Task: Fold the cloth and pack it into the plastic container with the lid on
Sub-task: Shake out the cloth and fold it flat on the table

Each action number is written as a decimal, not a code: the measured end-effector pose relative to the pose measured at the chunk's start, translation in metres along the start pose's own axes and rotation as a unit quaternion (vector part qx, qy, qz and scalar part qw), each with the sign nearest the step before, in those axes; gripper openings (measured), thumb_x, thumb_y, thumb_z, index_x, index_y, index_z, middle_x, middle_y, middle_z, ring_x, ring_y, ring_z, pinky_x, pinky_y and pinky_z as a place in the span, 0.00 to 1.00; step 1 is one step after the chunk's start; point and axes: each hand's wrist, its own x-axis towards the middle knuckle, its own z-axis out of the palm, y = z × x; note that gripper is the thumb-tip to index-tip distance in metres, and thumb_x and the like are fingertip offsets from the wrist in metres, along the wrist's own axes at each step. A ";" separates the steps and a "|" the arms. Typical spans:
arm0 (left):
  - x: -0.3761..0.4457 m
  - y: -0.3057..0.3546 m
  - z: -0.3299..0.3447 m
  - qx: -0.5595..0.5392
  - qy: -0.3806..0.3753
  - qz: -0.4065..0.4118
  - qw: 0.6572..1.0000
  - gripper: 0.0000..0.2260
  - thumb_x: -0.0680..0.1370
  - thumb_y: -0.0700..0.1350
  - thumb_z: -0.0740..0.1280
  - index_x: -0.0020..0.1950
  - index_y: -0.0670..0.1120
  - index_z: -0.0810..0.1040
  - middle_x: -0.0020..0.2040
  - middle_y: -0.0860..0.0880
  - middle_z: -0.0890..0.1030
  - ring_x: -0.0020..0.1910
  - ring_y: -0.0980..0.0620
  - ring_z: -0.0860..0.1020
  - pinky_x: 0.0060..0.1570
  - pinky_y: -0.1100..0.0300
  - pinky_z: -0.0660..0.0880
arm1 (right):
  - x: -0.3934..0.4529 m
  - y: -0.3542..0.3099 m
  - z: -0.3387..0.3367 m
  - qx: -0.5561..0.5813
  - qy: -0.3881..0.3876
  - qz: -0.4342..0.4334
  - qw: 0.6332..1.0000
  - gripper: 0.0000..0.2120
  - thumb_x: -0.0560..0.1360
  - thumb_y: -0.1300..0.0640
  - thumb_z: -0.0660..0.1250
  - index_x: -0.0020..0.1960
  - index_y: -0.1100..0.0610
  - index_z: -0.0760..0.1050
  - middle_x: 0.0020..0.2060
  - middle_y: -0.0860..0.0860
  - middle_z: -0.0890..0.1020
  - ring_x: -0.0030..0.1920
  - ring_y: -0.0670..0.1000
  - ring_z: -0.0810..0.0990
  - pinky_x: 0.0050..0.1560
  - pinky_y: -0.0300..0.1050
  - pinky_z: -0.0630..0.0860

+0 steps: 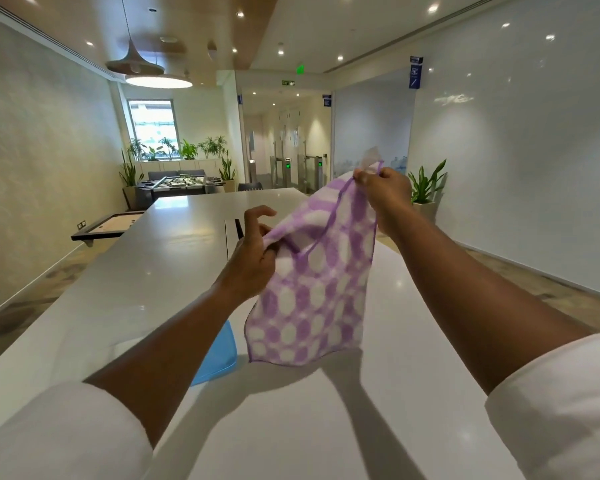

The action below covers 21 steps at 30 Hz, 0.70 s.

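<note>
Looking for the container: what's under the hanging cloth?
Under the cloth, held up by both hands, only a blue lid on the white table shows, partly covered. No container is visible.

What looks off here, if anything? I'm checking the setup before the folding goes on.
Nothing is spilled or damaged. The cloth hangs unfolded in the air, pinched by the left hand and right hand. Only the blue lid shows on the table; the container itself is not in view.

The left forearm (pixel 174 337) hides most of the blue lid (pixel 219 355).
</note>
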 end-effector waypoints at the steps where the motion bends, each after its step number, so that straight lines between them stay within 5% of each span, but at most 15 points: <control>1: 0.001 0.001 0.001 -0.024 0.000 -0.001 1.000 0.24 0.79 0.37 0.63 0.69 0.51 0.56 0.46 0.50 0.73 0.45 0.53 0.77 0.48 0.54 0.75 | 0.001 0.000 0.000 -0.006 0.003 0.003 1.000 0.09 0.76 0.52 0.70 0.51 0.56 0.78 0.45 0.50 0.79 0.44 0.50 0.77 0.45 0.45 0.73; 5: 0.001 0.003 -0.007 0.042 -0.062 0.035 0.997 0.42 0.69 0.52 0.78 0.71 0.55 0.52 0.52 0.54 0.70 0.53 0.52 0.75 0.53 0.60 0.75 | 0.002 0.000 -0.001 -0.023 0.009 0.006 1.000 0.12 0.76 0.51 0.70 0.55 0.58 0.78 0.48 0.51 0.79 0.43 0.49 0.76 0.45 0.44 0.73; 7: 0.002 0.005 -0.008 0.092 -0.070 0.047 0.992 0.43 0.66 0.52 0.79 0.70 0.55 0.53 0.54 0.53 0.71 0.54 0.51 0.75 0.52 0.59 0.75 | 0.002 0.001 -0.002 -0.026 0.008 0.006 1.000 0.13 0.76 0.51 0.70 0.56 0.58 0.78 0.49 0.52 0.79 0.46 0.51 0.77 0.45 0.44 0.73; 12: 0.006 0.010 -0.006 0.107 0.001 0.046 0.993 0.25 0.75 0.48 0.71 0.63 0.55 0.58 0.53 0.50 0.73 0.49 0.46 0.78 0.48 0.52 0.77 | 0.003 0.002 -0.002 -0.030 -0.002 0.009 0.999 0.13 0.76 0.51 0.69 0.57 0.57 0.77 0.50 0.52 0.79 0.49 0.53 0.77 0.45 0.45 0.73; 16: 0.007 0.012 -0.009 0.121 -0.020 0.038 0.992 0.18 0.80 0.51 0.62 0.64 0.56 0.56 0.52 0.48 0.75 0.44 0.45 0.79 0.45 0.47 0.79 | 0.004 0.002 -0.002 -0.031 -0.002 0.025 0.999 0.16 0.76 0.52 0.69 0.61 0.57 0.75 0.53 0.53 0.79 0.52 0.54 0.78 0.46 0.45 0.74; 21: 0.015 0.017 -0.013 0.108 -0.014 0.032 0.994 0.09 0.80 0.56 0.56 0.59 0.56 0.67 0.51 0.48 0.80 0.47 0.44 0.80 0.46 0.43 0.79 | 0.006 -0.001 0.000 -0.019 -0.030 0.021 0.999 0.18 0.76 0.55 0.69 0.64 0.55 0.72 0.55 0.53 0.78 0.53 0.55 0.78 0.52 0.48 0.79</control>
